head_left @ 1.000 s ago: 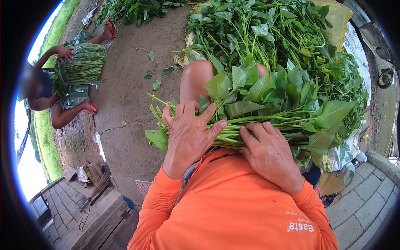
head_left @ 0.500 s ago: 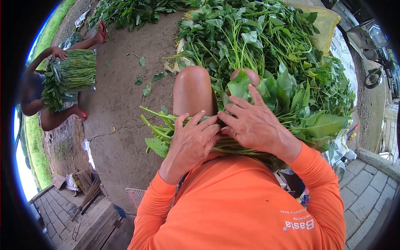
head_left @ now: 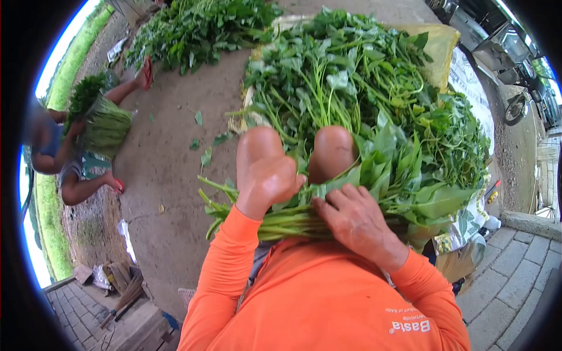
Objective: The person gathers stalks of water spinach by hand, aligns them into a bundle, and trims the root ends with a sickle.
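A bundle of long-stemmed leafy greens (head_left: 287,225) lies across my lap, cut stem ends to the left and broad leaves to the right. My right hand (head_left: 358,222) rests on the middle of it, fingers curled over the stems. Just left of that, my left hand (head_left: 270,178) is closed in a fist, raised above the stems beside my left knee. Its fingers face away, so I cannot see what they hold. Past my knees spreads a large heap of the same greens (head_left: 333,76).
At the left, another person (head_left: 50,137) sits holding a bagged bundle of greens (head_left: 105,126). A second pile of greens (head_left: 193,29) lies at the top. Wood and a broom (head_left: 129,292) are at lower left, a motorbike (head_left: 518,105) at right.
My left hand has lifted off the stems and closed into a fist. My right hand has moved down and curled over the bundle. The other person has tilted their bagged greens upright.
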